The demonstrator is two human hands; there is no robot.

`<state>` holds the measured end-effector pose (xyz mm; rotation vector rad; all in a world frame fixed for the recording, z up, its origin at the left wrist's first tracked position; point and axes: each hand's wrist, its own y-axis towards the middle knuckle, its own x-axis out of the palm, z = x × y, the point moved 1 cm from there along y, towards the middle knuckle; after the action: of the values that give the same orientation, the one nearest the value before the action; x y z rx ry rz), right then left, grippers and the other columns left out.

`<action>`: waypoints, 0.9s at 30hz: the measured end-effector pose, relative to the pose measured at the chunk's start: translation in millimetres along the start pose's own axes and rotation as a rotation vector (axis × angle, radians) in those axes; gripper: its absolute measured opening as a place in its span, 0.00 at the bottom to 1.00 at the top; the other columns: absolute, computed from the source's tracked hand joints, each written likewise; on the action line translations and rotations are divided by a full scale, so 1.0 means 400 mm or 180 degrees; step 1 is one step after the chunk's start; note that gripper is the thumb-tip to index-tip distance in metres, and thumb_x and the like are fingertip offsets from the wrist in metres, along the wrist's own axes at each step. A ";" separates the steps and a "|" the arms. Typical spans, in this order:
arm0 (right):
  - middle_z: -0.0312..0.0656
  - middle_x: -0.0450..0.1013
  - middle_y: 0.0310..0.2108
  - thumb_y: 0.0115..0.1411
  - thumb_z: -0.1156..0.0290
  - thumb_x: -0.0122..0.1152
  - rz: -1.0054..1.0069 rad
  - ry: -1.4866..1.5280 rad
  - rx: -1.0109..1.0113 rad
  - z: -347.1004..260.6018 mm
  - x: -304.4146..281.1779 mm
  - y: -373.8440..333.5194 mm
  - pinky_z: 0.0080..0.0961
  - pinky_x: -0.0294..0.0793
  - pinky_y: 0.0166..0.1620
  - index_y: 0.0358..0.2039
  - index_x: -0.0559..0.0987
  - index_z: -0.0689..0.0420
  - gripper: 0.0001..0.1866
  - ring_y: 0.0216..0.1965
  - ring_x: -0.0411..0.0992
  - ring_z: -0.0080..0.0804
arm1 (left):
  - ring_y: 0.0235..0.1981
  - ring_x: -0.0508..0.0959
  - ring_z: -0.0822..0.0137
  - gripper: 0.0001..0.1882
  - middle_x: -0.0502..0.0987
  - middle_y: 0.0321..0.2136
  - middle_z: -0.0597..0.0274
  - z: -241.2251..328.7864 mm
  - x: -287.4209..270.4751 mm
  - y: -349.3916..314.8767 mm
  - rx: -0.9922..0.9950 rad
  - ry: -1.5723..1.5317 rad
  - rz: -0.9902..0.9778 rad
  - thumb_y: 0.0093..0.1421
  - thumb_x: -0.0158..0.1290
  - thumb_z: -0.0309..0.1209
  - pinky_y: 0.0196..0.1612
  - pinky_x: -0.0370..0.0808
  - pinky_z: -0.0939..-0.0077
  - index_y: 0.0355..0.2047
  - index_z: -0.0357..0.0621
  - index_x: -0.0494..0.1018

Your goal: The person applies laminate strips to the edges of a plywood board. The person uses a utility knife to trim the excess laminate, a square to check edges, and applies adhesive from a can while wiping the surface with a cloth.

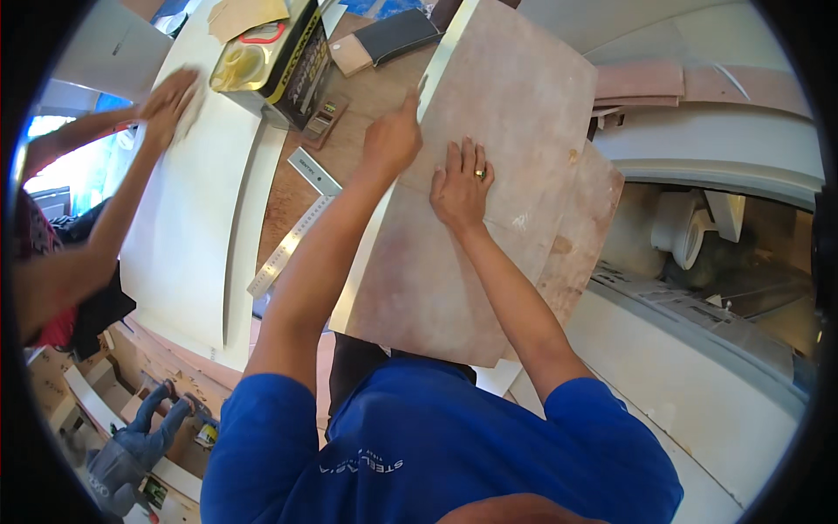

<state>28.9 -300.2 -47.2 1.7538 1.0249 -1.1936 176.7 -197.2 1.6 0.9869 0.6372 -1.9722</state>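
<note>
A large pinkish-brown board lies at a slant in front of me, with a pale strip along its left edge. At that edge my left hand is closed, its index finger stretched along the strip. A small dark bit shows by the fingertip, but what the hand holds cannot be made out. My right hand, with a ring on one finger, rests flat on the board, fingers stretched out. Left of my left forearm lies a metal try square on the brown worktop.
A rectangular metal can with yellowish residue on top stands at the back left, near a black-and-wood block. Another person's hands press on a long white sheet at left. White curved panels lie to the right.
</note>
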 end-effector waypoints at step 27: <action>0.56 0.62 0.68 0.65 0.62 0.56 0.0383 -0.0135 -0.0215 0.024 0.031 -0.015 0.61 0.49 0.67 0.63 0.70 0.60 0.28 0.70 0.55 0.60 | 0.30 0.85 0.44 0.21 0.83 0.28 0.39 0.002 0.102 0.051 0.0820 0.0920 -0.0158 0.69 0.41 0.28 0.31 0.80 0.49 0.55 0.22 0.69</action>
<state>23.2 -304.0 -62.6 1.7056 0.9112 -1.1042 178.9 -227.1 -33.1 1.4446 0.5761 -2.0067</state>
